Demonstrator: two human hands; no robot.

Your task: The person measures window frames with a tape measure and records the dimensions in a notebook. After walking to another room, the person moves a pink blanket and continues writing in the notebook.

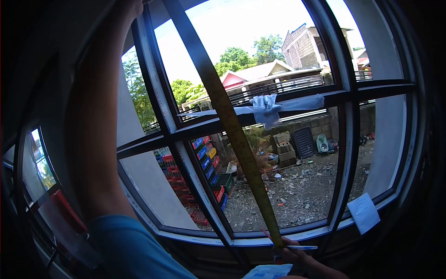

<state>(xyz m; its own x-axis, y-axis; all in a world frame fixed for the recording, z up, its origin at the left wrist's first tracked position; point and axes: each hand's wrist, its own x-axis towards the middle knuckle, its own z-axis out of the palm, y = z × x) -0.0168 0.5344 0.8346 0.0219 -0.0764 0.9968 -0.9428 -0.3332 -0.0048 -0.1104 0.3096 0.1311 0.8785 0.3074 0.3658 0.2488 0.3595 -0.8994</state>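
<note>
A long yellow tape measure blade (237,144) runs slantwise across the window, from the top edge down to the sill. My left arm, in a blue sleeve, is raised. Only the edge of my left hand (137,6) shows at the top, near the blade's upper end, and its fingers are out of sight. Low at the sill, my right hand (297,255) is closed around the lower end of the tape. A thin white pen-like stick (301,247) pokes out by its fingers. Below lies a white and blue piece (268,271), partly cut off.
The dark window frame (354,139) has upright and cross bars. Clear plastic (267,109) is tied around the middle crossbar. A white paper (364,213) rests at the right of the sill. Outside stand stacked bottle crates (209,162) on gravel.
</note>
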